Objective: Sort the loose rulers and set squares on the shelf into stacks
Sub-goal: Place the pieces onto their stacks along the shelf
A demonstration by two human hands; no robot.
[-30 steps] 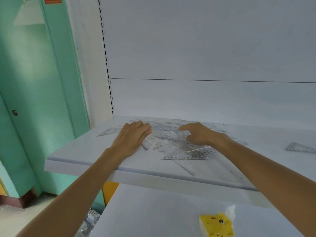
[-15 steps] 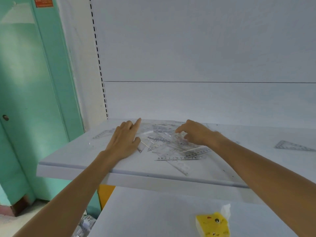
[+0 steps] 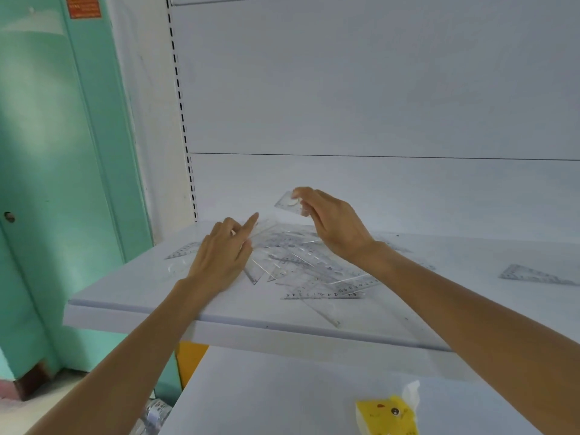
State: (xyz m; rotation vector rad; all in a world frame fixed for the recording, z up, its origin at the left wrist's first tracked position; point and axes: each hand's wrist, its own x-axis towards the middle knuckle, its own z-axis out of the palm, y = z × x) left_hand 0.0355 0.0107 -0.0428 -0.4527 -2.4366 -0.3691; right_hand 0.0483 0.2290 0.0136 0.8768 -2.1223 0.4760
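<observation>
A loose pile of clear rulers and set squares [image 3: 307, 262] lies on the white shelf [image 3: 150, 296]. My right hand [image 3: 332, 224] is raised above the pile and pinches one clear set square [image 3: 287, 202] by its end, lifted off the shelf. My left hand [image 3: 222, 255] rests at the pile's left edge, index finger stretched out over a clear piece. One set square [image 3: 183, 249] lies apart at the left, another [image 3: 530, 276] far to the right.
The shelf's white back panel [image 3: 376, 105] rises close behind the pile. A lower shelf [image 3: 282, 397] holds a yellow tissue pack [image 3: 387, 414]. A teal door [image 3: 56, 183] stands at the left, past the slotted upright.
My right hand has lifted off the pile with a clear set square pinched in its fingers. My left hand stayed at the pile's left edge, index finger now extended.
</observation>
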